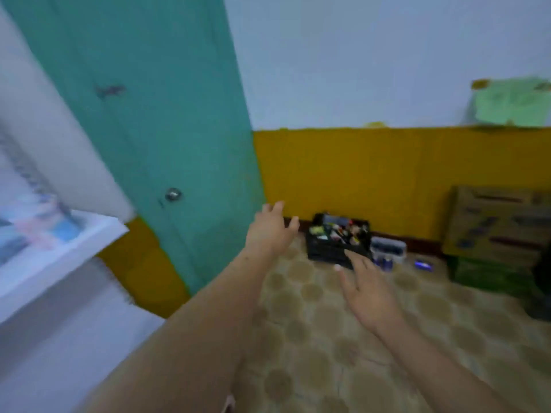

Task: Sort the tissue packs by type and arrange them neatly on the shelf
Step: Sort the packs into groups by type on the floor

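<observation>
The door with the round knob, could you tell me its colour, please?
Teal green door, seen in the head view.

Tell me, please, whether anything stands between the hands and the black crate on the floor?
Nothing visible does. The left hand and right hand are empty and open above bare patterned floor, with the black crate just beyond them by the wall.

bare floor (pixel 343 338) ahead; black crate (pixel 337 248) beyond
</observation>
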